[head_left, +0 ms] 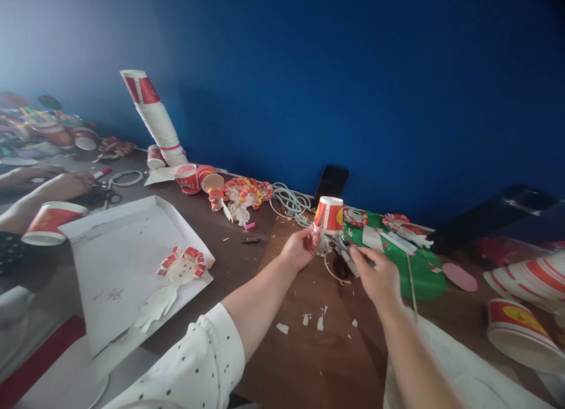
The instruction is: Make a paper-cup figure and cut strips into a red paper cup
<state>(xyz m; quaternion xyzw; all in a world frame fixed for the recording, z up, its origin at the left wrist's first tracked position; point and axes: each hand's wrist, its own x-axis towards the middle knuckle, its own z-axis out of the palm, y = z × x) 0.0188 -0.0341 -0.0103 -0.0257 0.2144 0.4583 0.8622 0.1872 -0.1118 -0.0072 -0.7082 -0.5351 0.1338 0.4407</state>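
Note:
My left hand [302, 248] is closed in a pinch on a small white paper piece [323, 245], partly hidden by the fingers. My right hand [377, 275] is closed around scissors [339, 242], whose metal blades point left towards that paper. The scissors' handles are mostly covered by my fingers. Just behind both hands, a red and white paper cup [330, 215] stands upside down. Small paper scraps [320, 322] lie on the brown table [304, 362] below my hands.
A tall leaning cup stack [156, 123] rises back left. Paper-cup crafts [245, 194], a cable [291, 200] and a phone [332, 184] line the wall. A white box lid [119, 268] holds a paper figure [182, 265]. Another person's hand [73, 184] works at left. Green sheet [424, 279] and cups [521, 332] are right.

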